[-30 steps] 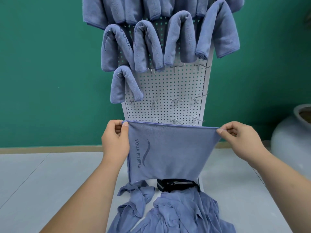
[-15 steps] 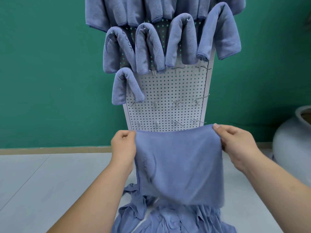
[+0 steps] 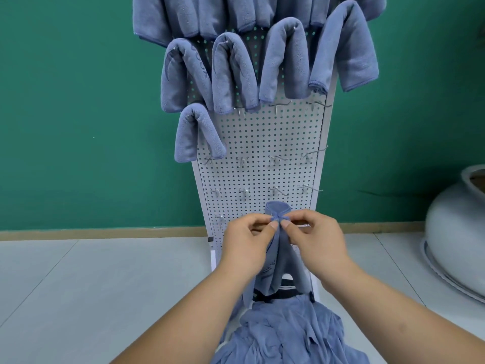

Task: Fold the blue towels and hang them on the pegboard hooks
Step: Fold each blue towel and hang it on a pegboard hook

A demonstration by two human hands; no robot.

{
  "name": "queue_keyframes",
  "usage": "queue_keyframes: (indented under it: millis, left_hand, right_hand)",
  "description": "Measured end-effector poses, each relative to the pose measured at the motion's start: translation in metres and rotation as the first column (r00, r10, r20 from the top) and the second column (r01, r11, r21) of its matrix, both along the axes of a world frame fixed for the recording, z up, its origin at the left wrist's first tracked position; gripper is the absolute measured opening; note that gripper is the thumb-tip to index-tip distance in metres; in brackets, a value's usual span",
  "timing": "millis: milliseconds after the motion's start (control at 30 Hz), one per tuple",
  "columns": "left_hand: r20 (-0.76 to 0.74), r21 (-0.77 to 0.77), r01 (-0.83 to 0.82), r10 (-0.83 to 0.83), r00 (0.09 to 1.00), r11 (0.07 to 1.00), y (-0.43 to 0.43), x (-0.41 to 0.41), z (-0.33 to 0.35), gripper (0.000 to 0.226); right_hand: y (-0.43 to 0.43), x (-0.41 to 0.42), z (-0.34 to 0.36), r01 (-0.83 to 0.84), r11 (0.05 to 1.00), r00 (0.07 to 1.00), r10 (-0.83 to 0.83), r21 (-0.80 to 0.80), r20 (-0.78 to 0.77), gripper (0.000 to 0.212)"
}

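Green wall behind. Blue towel (image 3: pixel 282 261) hangs doubled at the pegboard's (image 3: pixel 262 143) foot, corners meeting at twelve o'clock, where fingers (image 3: pixel 273 226) of left hand (image 3: pixel 246 248) and right hand (image 3: pixel 315 243) pinch them, seemingly squaring the fold. Bare hooks (image 3: pixel 242 161) above; loose towel pile (image 3: pixel 283 334) at six.

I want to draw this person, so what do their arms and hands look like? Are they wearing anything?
Nothing shows on them. The left hand and right hand wear no gloves, and the fingers carry no rings; the nails look short and unpainted. The left forearm and right forearm are bare, with no sleeve, watch or bracelet in view.
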State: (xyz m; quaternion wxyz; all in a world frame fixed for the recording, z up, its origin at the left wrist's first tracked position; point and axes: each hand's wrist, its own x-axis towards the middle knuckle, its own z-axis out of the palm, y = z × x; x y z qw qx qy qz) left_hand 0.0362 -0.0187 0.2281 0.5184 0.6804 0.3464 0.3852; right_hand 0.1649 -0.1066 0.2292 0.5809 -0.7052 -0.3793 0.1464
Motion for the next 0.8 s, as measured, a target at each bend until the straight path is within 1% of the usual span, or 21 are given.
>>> queue_keyframes:
  millis: [233, 333, 400, 500, 567, 667, 700, 733, 800]
  left_hand:
    - [-0.023, -0.054, 0.058, -0.059, 0.998, 0.997, 0.002, -0.005, -0.002, 0.005]
    - [-0.025, -0.092, 0.072, -0.075, 0.997, 0.993, 0.004, -0.006, -0.002, 0.004]
    - [-0.028, -0.085, 0.101, -0.103, 0.994, 0.991, 0.005, -0.007, -0.001, 0.004]
    - [-0.017, -0.097, 0.141, -0.143, 0.99, 0.985, 0.004, -0.007, 0.002, 0.019]
    - [-0.022, -0.108, 0.166, -0.17, 0.985, 0.98, 0.004, -0.007, 0.003, 0.026]
    - [-0.054, -0.066, 0.194, -0.198, 0.979, 0.979, 0.008, -0.009, 0.005, 0.021]
    - [-0.09, -0.022, 0.182, -0.183, 0.979, 0.983, 0.011, -0.011, 0.005, 0.022]
    - [-0.164, 0.042, 0.159, -0.15, 0.975, 0.986, 0.015, -0.014, 0.003, 0.025]
    - [-0.377, 0.203, 0.14, -0.055, 0.924, 0.969, 0.026, -0.02, -0.002, 0.03]
  right_hand:
    - [-0.002, -0.002, -0.006, 0.024, 0.999, 0.999, -0.023, -0.022, 0.043, 0.008]
    - [-0.004, -0.005, -0.006, 0.003, 0.999, 0.997, 0.001, -0.045, 0.082, 0.01]
    - [-0.004, -0.008, -0.007, -0.018, 0.999, 0.993, 0.023, -0.047, 0.112, 0.012]
    - [-0.005, -0.011, -0.006, -0.041, 0.998, 0.99, 0.047, -0.051, 0.133, 0.013]
    - [-0.005, -0.009, -0.005, -0.026, 0.997, 0.987, 0.037, -0.068, 0.159, 0.017]
    - [-0.005, -0.002, -0.003, -0.018, 0.997, 0.974, 0.035, -0.078, 0.222, 0.012]
    - [-0.005, -0.001, -0.003, -0.018, 0.997, 0.966, 0.038, -0.078, 0.257, 0.011]
    - [-0.005, 0.001, -0.002, -0.018, 0.997, 0.955, 0.039, -0.075, 0.293, 0.011]
    - [-0.005, 0.005, 0.0, -0.027, 0.998, 0.935, 0.047, -0.062, 0.351, 0.012]
